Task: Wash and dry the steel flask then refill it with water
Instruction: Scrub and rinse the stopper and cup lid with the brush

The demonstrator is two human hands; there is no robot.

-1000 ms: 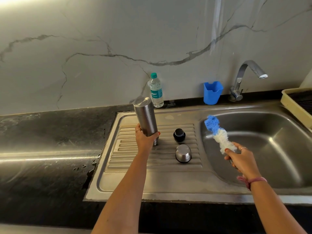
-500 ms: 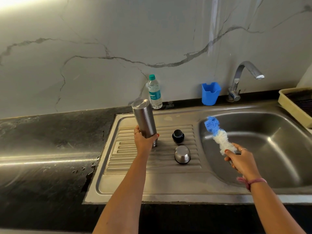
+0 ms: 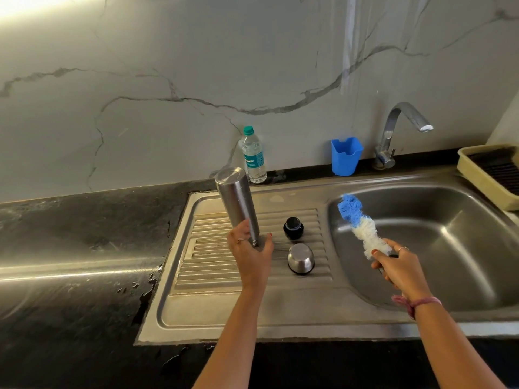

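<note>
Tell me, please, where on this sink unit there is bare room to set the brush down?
The near flat strip of the drainboard, below the ribs, is bare, as is the basin. Around the flask, black stopper and steel cup the ribs are crowded.

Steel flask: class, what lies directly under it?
The steel flask stands inverted on the ribbed drainboard. The left hand covers its mouth end, so contact there is hidden.

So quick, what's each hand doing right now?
Left hand: grips the flask, which stands upside down on the drainboard.
Right hand: grips the brush over the sink.
</note>
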